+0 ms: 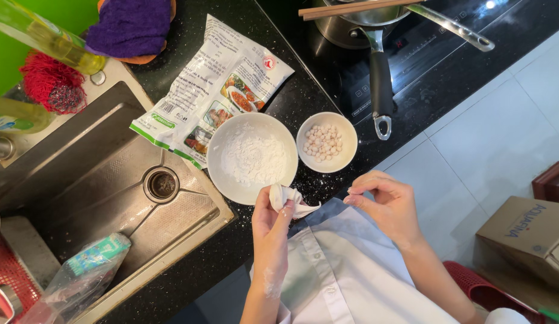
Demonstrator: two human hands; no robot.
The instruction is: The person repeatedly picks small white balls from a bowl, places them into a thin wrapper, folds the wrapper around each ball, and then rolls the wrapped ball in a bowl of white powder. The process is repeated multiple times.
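The left hand [272, 219] is closed about a lump of white dough [287, 199], pinched between thumb and fingers and held just over the near rim of the large white bowl of flour [252, 157], so that any loose flour falls back into the bowl or onto the black counter [279, 102], which already shows scattered white specks. The right hand [384, 201] holds nothing; its fingers are loosely curled and its fingertips point toward the dough, close but apart from it. A smaller white bowl of pale round pieces [326, 142] stands just beside the flour bowl, within easy reach of both hands. The opened flour packet [210, 84] lies flat behind the bowls, partly under the large one. A steel sink [105, 180] adjoins on the left; a long-handled pan [380, 78] sits on the cooktop beyond.
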